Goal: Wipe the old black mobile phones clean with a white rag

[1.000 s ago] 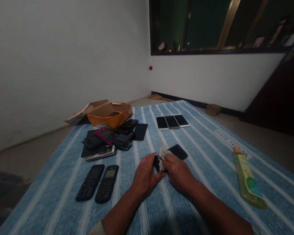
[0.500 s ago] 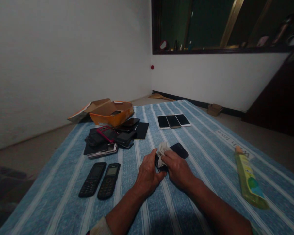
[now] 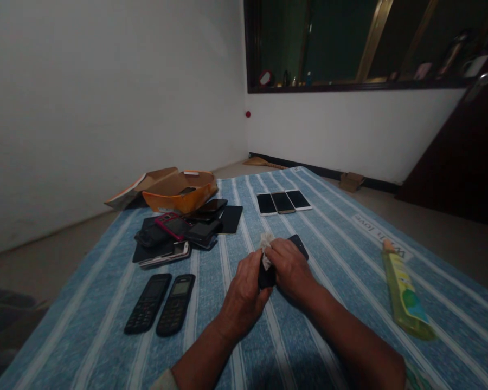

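The left hand (image 3: pixel 243 290) curls its fingers and thumb about the near end of a black slab-shaped phone (image 3: pixel 267 277), low over a blue, white-striped fabric cover (image 3: pixel 333 260). The right hand (image 3: pixel 291 269) pinches a crumpled off-white wiping cloth (image 3: pixel 266 244) against the phone, its fingers drawn in close. A dark, flat phone end (image 3: pixel 300 246) shows beyond the right hand; whether it belongs to the same phone I cannot tell, since the knuckles hide the join.

As I judge it, the main risk is the phone sliding or twisting out of the left hand if the cloth is pressed hard, for smooth glass and loose fabric give little hold. A bunched cloth might also leave patches untouched.

The open orange cardboard box (image 3: pixel 179 202) stands at the far left, its lid folded back, with at least one small dark device (image 3: pixel 187 190) inside (the rest of its floor is hidden by the front wall). A yellow-green, see-through plastic bottle (image 3: pixel 406 298) with a peach-coloured cap (image 3: pixel 387 245) lies on its side at the right; how full it is, I cannot tell. A badly closed cap could let it leak.
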### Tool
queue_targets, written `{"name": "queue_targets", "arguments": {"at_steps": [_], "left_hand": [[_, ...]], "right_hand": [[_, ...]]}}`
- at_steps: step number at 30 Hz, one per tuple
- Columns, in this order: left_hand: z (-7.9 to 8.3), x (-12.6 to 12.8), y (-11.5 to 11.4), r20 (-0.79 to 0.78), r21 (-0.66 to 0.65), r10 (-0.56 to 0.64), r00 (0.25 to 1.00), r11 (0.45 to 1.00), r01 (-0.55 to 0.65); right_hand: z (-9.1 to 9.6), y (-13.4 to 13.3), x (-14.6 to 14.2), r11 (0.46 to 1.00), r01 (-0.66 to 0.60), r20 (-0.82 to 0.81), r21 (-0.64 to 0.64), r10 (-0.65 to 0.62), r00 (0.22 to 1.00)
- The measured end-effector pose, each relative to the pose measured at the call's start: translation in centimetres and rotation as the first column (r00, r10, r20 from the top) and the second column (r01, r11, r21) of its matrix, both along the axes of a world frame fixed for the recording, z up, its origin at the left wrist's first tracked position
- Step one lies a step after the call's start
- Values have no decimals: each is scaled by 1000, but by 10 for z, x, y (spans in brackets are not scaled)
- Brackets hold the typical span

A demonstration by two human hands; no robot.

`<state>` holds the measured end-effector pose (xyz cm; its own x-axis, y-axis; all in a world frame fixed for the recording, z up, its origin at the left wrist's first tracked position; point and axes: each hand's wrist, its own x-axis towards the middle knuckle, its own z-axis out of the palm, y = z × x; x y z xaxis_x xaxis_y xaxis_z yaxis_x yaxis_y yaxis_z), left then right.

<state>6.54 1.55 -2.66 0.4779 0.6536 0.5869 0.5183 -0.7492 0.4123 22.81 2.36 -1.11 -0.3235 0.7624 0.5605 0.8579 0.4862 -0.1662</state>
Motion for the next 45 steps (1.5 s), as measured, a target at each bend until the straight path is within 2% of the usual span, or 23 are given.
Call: {"name": "queue_targets", "arguments": {"at_steps": [3,8,11,15,17,21,26,30,37,42,45], "left_hand": [[1,-1,-1,-14,7,2,1000,1000,-2],[-9,-3,4,2,-20,28,1000,999,-28],[-14,-4,6,30,-109,58,998,993,-55],[-14,-5,7,65,-289,124,990,952,-100],[-13,-4,7,58,-326,143,988,938,-117],[-10,-3,8,-25,-287,174,984,942,-174],[-1,-3,8,-149,-217,205,967,948,-234],[9,-4,5,-204,-188,150,967,964,-189],[8,-5,7,-205,-199,76,976,973,-117],[11,-3,8,-210,-178,95,973,975,-134],[17,-2,9,-185,-212,119,976,964,-158]], "right_hand": [[-2,8,17,994,106,3,-12,-106,994],[-9,18,43,971,234,-27,-38,-235,972],[-13,17,44,965,253,-29,-74,-256,966],[-16,11,35,966,224,25,-129,-222,975],[-15,6,30,964,218,64,-154,-210,976],[-10,-5,21,959,203,124,-196,-181,976],[-6,-17,14,968,86,66,-236,-72,995],[-4,-20,13,966,30,-1,-258,-31,1000],[-5,-15,25,956,73,-18,-284,-81,997],[-3,-14,29,954,61,-31,-292,-73,997],[-2,-13,32,965,80,-57,-248,-97,994]]}}
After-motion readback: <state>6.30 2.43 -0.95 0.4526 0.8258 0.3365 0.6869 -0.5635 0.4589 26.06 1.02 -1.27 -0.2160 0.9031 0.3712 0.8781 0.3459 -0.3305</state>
